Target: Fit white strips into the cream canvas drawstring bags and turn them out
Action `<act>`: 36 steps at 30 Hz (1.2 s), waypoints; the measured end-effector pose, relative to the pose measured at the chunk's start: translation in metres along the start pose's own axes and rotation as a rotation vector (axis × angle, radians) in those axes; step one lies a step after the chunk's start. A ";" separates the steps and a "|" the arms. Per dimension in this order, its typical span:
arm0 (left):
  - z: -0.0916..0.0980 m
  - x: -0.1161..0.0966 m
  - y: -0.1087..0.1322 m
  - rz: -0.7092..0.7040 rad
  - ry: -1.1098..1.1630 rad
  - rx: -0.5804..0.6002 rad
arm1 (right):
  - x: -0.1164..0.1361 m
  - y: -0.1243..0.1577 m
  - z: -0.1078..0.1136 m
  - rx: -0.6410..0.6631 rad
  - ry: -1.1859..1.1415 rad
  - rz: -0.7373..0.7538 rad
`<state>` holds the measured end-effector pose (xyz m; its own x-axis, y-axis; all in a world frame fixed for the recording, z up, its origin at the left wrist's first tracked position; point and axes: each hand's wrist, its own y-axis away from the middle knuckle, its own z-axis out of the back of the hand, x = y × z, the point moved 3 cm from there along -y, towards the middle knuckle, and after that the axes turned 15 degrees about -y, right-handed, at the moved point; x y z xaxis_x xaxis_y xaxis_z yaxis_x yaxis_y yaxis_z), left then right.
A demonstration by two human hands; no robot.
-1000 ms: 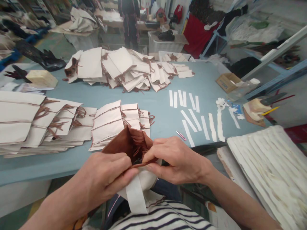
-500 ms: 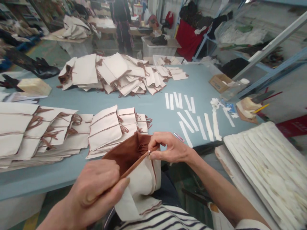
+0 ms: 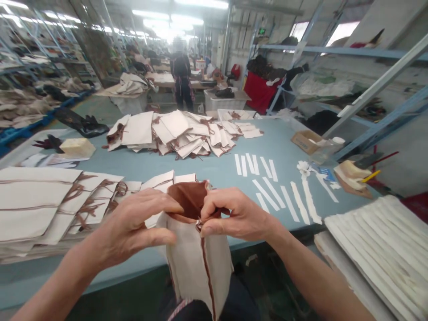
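Note:
A cream, tube-shaped piece with a brown lining (image 3: 187,258) hangs upright in front of me, its mouth facing up and a brown seam running down its front. My right hand (image 3: 230,211) pinches its rim at the top of that seam, where a small shiny bit shows by the fingertips. At the rim's left side is my left hand (image 3: 143,218), thumb in front and fingers over the mouth, spread apart with a gap between them. Behind it, partly covered, lies a stack of similar cream pieces (image 3: 158,180).
Larger stacks of cream pieces lie at left (image 3: 36,200) and across the back (image 3: 174,129) of the blue-grey table (image 3: 207,166). White strips (image 3: 272,194) are laid out at right, near a cardboard box (image 3: 304,140). Layered white sheets (image 3: 381,240) stand at lower right. A person (image 3: 180,76) stands far back.
The view has tilted up. The piece has turned so its seam faces me and it hangs straighter. My left hand has loosened from its closed grip; my right still pinches the rim.

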<state>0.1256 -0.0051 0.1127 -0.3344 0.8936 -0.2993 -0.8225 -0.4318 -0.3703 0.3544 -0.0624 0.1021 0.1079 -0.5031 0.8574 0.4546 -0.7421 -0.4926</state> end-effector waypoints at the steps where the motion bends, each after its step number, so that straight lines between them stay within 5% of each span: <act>1: 0.000 -0.006 -0.003 -0.005 0.025 0.020 | -0.001 -0.001 -0.002 0.017 0.012 0.003; 5: -0.003 -0.029 -0.014 -0.016 0.159 0.094 | -0.003 0.002 -0.005 0.034 0.027 -0.024; 11: -0.008 -0.036 -0.018 0.010 0.137 0.161 | -0.008 0.009 -0.008 0.047 0.032 -0.088; 18: -0.018 -0.049 -0.015 0.135 0.149 0.133 | -0.017 0.012 -0.008 0.011 -0.089 -0.209; 24: -0.036 -0.046 -0.004 0.298 0.442 0.180 | -0.021 0.020 -0.013 0.033 -0.156 -0.261; 30: -0.037 -0.042 0.001 0.402 0.569 0.282 | -0.019 0.015 -0.015 0.051 -0.077 -0.142; 36: -0.038 -0.032 0.008 0.432 0.575 0.295 | -0.027 0.009 -0.017 0.088 -0.090 -0.194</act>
<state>0.1476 -0.0417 0.0856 -0.4286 0.4147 -0.8027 -0.7887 -0.6052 0.1085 0.3407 -0.0624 0.0721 0.0876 -0.3105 0.9465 0.5492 -0.7777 -0.3059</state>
